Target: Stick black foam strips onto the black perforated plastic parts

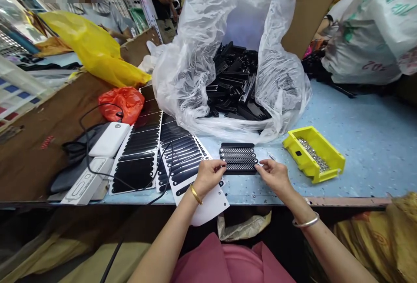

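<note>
Blue surface (368, 139), brown board (65, 126) left; plastic bag (185, 78) blocks the far middle; yellow bin (301, 161) right; left hand (208, 175) and right hand (275, 176) pinch a black strip (241, 167).

far left: yellow plastic bag (97, 48) over a brown panel (42, 144) | left: red plastic bag (125, 102), black cable (80, 122) looping by it | near left: white rectangular device (110, 139) next to a white box (86, 182) | far right: white bag (365, 41) with green and red print | near right: mustard patterned cloth (374, 239) | far: brown cardboard (311, 9)
</note>
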Demonstrator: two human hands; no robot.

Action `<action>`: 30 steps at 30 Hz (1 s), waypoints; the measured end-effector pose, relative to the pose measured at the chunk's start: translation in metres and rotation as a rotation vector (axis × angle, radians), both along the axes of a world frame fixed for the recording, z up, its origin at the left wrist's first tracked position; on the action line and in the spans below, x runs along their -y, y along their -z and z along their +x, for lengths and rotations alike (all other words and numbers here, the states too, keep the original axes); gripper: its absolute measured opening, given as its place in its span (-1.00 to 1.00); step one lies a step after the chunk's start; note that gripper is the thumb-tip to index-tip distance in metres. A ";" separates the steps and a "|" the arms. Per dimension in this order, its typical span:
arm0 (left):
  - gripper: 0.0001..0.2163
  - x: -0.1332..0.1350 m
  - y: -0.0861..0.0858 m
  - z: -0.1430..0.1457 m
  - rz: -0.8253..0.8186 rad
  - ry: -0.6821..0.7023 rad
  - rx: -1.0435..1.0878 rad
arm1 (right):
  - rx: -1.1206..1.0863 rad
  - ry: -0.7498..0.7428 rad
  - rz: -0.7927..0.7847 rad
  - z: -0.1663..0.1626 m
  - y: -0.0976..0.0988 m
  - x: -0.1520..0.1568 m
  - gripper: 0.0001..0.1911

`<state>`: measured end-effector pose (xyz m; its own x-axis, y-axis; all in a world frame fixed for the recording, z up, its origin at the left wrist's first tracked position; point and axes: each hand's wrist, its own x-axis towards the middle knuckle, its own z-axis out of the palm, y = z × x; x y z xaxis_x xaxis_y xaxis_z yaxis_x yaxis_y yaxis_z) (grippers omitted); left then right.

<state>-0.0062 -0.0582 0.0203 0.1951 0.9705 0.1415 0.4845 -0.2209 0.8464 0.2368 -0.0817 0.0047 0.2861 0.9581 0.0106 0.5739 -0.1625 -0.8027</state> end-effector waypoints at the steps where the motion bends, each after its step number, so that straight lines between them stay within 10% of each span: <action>1: -0.83 0.000 0.000 -0.001 -0.016 0.003 0.004 | -0.021 -0.001 -0.007 0.000 0.002 0.000 -0.54; 30: -0.87 -0.012 -0.007 0.001 -0.315 0.033 0.258 | -0.046 -0.024 -0.001 -0.002 0.006 0.001 -0.66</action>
<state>-0.0051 -0.0466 0.0276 0.2235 0.9681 -0.1133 0.2447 0.0568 0.9679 0.2348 -0.0822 -0.0016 0.2629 0.9648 -0.0029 0.5403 -0.1497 -0.8281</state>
